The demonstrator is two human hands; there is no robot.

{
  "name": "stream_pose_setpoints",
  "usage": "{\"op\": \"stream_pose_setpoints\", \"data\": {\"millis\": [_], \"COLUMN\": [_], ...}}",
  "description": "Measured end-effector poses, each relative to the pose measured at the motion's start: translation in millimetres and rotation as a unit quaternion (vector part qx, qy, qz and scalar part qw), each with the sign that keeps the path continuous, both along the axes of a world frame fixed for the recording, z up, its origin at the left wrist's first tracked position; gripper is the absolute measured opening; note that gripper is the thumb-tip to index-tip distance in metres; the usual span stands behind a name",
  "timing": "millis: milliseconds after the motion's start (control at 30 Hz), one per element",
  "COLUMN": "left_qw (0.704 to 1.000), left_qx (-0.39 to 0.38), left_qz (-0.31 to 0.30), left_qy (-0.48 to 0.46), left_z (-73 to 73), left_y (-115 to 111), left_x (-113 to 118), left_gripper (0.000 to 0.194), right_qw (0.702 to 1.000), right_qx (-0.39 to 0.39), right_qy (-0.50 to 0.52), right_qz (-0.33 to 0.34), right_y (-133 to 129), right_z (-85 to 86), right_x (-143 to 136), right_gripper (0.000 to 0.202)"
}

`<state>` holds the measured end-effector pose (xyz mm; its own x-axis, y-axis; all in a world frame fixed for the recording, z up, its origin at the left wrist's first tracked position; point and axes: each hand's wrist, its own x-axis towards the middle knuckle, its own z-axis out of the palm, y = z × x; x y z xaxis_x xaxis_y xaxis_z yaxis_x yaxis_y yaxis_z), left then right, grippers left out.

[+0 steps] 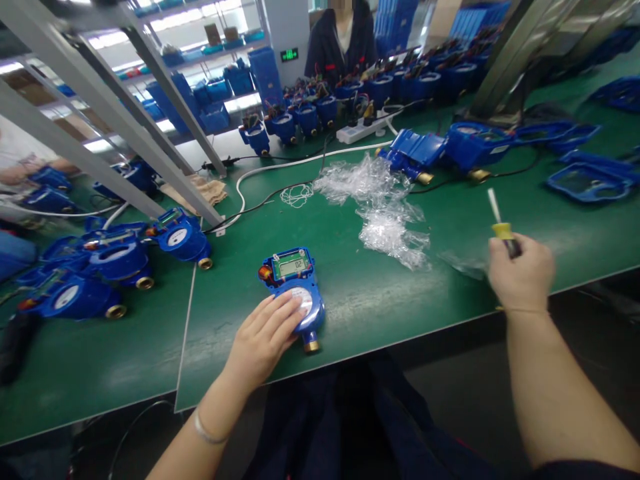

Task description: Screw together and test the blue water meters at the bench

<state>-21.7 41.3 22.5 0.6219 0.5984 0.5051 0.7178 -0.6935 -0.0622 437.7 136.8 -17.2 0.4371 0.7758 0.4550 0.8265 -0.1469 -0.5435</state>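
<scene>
A blue water meter lies on the green bench in front of me. Its upper box is uncovered, showing a circuit board and a small display. My left hand is closed over the left side of the meter, fingers across its round dial. A brass pipe end points toward the bench's near edge. Off to the right, my right hand grips a screwdriver with a yellow and black handle, its pale shaft pointing up and away. Crumpled clear plastic bags lie between the hands.
More blue meters crowd the left, beside slanting metal posts. Behind the plastic are other meters, a white power strip and cables. Blue covers lie at right. A person is across the bench.
</scene>
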Motion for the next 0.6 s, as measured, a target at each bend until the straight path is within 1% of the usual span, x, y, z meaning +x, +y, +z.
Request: {"op": "stream_pose_setpoints", "data": {"millis": [67, 100, 133, 167, 233, 300, 400, 433, 500, 600], "left_qw": [1.0, 0.999, 0.998, 0.996, 0.99, 0.981, 0.969, 0.965, 0.957, 0.953], "left_qx": [-0.026, -0.042, -0.063, -0.086, -0.14, -0.191, -0.243, -0.257, -0.279, -0.289], "left_qz": [-0.015, -0.022, -0.024, -0.023, -0.01, 0.004, 0.024, 0.032, 0.047, 0.054], "left_qy": [-0.011, -0.016, -0.017, -0.013, 0.011, 0.035, 0.042, 0.046, 0.058, 0.069], "left_z": [6.0, 11.4, 18.4, 26.7, 45.6, 64.0, 83.3, 87.2, 91.5, 92.6], "left_y": [2, 4, 7, 11, 23, 38, 62, 68, 76, 77], "left_x": [0, -1, -1, -2, -3, -5, -8, -9, -11, -13], "left_gripper": [0.038, 0.036, 0.033, 0.031, 0.033, 0.037, 0.038, 0.038, 0.038, 0.039], "right_qw": [0.995, 0.983, 0.963, 0.941, 0.904, 0.872, 0.842, 0.838, 0.84, 0.854], "right_qx": [0.045, 0.074, 0.076, 0.036, -0.034, -0.114, -0.199, -0.215, -0.232, -0.237], "right_qy": [0.068, 0.16, 0.26, 0.324, 0.376, 0.383, 0.362, 0.351, 0.326, 0.294], "right_qz": [-0.054, -0.046, 0.005, 0.09, 0.202, 0.281, 0.347, 0.358, 0.366, 0.359], "right_y": [-14, -24, -35, -46, -69, -90, -112, -117, -124, -127], "right_z": [16.1, 24.3, 31.9, 38.2, 45.1, 42.9, 28.0, 22.6, 14.6, 11.6], "right_x": [-21, -36, -52, -69, -100, -124, -147, -153, -162, -172], "right_gripper": [0.051, 0.05, 0.044, 0.037, 0.032, 0.027, 0.02, 0.019, 0.016, 0.015]}}
